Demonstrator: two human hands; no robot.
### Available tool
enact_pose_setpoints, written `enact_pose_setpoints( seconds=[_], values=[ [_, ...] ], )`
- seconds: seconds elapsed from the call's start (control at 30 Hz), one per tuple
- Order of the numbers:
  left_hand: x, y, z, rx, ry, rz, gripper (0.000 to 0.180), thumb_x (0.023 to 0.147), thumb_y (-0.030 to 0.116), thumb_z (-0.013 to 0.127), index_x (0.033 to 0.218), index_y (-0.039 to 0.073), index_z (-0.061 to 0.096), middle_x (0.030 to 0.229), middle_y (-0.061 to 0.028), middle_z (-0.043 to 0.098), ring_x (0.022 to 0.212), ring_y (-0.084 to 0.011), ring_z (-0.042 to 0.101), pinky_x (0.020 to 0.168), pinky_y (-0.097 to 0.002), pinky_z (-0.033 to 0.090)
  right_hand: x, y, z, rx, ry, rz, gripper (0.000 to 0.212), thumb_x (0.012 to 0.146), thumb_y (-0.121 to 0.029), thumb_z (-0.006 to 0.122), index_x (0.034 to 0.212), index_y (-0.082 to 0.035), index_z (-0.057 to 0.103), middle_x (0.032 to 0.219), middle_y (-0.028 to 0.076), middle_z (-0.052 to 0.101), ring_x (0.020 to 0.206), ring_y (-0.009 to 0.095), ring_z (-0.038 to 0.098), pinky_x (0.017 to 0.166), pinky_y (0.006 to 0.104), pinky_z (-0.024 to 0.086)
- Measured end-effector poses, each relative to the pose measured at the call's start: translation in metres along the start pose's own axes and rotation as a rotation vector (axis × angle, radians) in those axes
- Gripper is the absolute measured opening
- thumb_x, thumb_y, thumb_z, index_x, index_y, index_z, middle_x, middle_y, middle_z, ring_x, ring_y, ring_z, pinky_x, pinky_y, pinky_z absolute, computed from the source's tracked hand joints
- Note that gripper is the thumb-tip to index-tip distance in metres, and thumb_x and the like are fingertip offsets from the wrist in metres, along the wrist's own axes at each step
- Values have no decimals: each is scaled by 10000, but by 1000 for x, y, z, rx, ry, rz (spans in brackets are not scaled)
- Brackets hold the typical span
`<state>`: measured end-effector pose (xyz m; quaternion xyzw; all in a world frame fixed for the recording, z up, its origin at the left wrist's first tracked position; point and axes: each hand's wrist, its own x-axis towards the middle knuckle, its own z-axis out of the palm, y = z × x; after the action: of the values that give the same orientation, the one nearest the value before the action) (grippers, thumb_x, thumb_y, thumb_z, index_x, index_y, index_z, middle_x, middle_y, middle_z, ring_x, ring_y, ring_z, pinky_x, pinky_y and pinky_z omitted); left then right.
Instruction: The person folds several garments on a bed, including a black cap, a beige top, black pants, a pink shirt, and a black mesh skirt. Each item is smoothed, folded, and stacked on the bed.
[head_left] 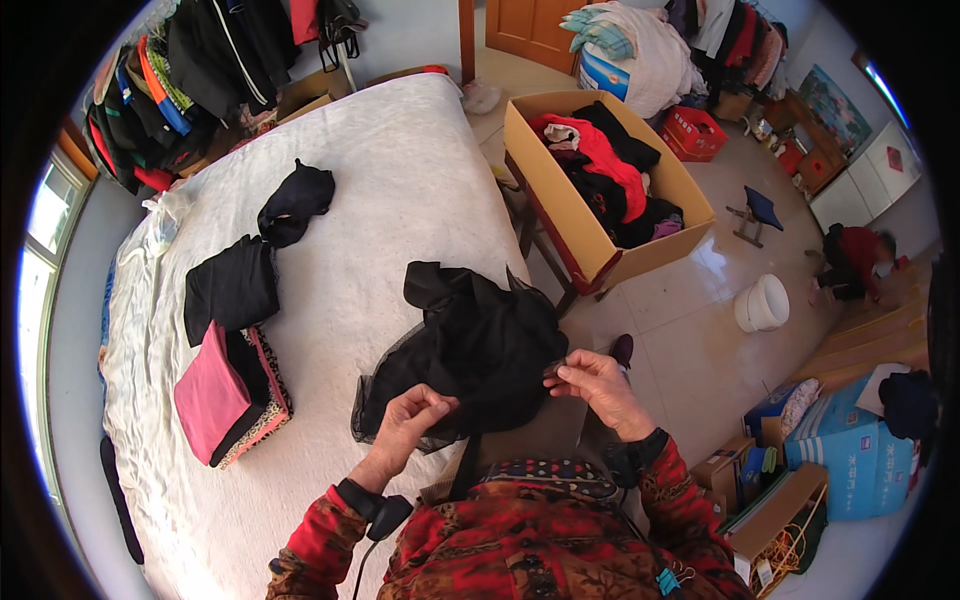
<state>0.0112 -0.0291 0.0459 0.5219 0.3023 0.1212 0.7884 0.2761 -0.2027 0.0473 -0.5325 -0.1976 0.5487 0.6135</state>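
Observation:
A black garment (460, 340) with sheer, net-like edges lies bunched on the near right part of the bed, partly over my lap. My left hand (412, 418) is closed in a pinch at the garment's near left edge. At its right edge my right hand (598, 390) pinches a bit of the same thin cloth between thumb and fingers. To the left on the bed sits a folded stack with a pink cloth (215, 395) on top. Just beyond it lie a folded black cloth (232, 285) and a crumpled dark garment (297, 203).
The white-covered bed (370, 160) fills the left and middle. A large cardboard box (650, 260) of clothes stands at its right side. Farther right are a white bucket (762, 304), a folding stool (755, 215) and a crouching person (860, 262). Boxes (850, 450) crowd the near right.

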Motion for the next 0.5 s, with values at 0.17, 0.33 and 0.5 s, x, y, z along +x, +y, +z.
enact_pose_setpoints(
  seconds=[0.17, 0.33, 0.5],
  values=[
    [-3, 6, -5, 20, -165, -63, 79, 940, 102, 622, 882, 62, 585, 935, -30, 679, 902, -109, 633, 847, -265, 509, -3, 0, -4, 233, -12, 8, 37, 932, -66, 584, 925, -31, 594, 1027, 128, 659, 980, 249, 653, 875, 381, 543],
    [-4, 0, 20, 154, -273, -126, 217, 932, 203, 651, 1009, 22, 558, 789, -52, 664, 754, -131, 661, 681, -271, 532, -6, 1, -7, 404, -59, -5, 24, 932, -52, 569, 908, -47, 570, 1022, 129, 645, 1016, 286, 641, 907, 419, 529],
    [30, 5, 38, 920, 187, 259, 546, 842, 392, 726, 1147, -12, 523, 653, -77, 630, 625, -199, 655, 559, -330, 493, -13, 1, -7, 383, -155, 29, 35, 916, -79, 583, 915, -49, 563, 967, 109, 617, 971, 282, 638, 904, 424, 528]
  ],
)
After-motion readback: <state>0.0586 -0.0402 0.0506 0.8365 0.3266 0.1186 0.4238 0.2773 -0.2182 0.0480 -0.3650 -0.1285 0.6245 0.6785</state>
